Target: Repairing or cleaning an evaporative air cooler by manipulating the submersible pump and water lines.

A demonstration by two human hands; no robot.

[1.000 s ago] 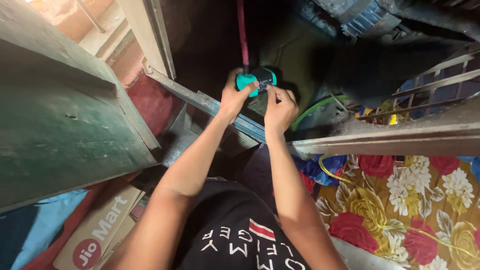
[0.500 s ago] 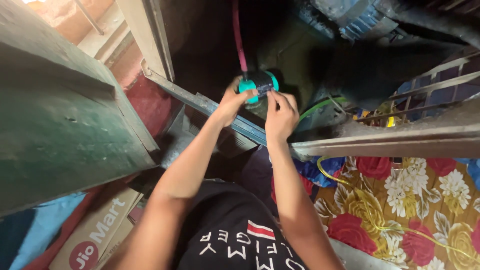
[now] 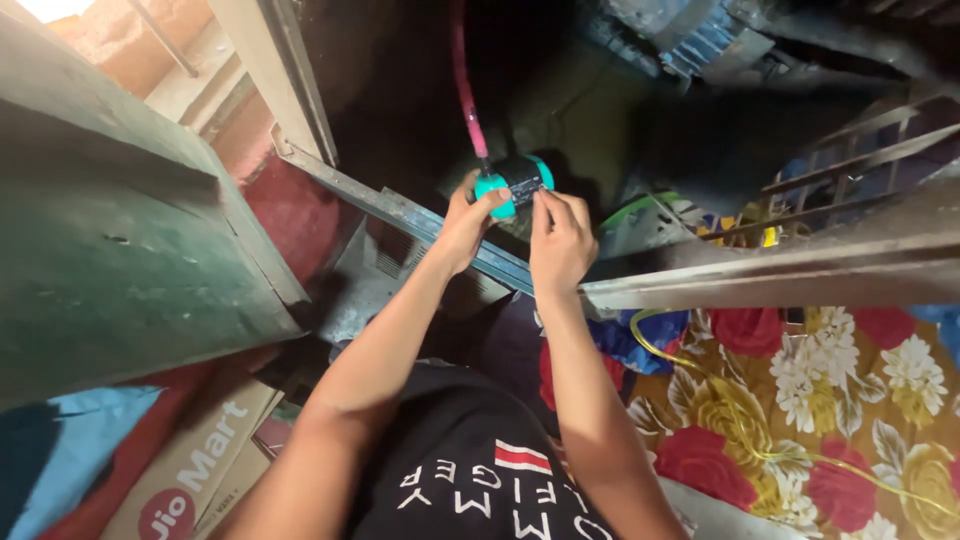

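A flat brown cardboard box (image 3: 190, 480) with white lettering and a red round mark lies at the lower left, partly tucked under the edge of a green panel and beside a blue cloth, with a second piece of brown cardboard (image 3: 235, 478) just beside it toward the person. Up in the middle, a small black rectangular label (image 3: 523, 180) with pale print sits on the dark body of a little cylinder with teal end caps (image 3: 514, 184), held between the left hand (image 3: 468, 222) and the right hand (image 3: 560, 238), whose fingertips touch the label's edge. No signs or screens show.
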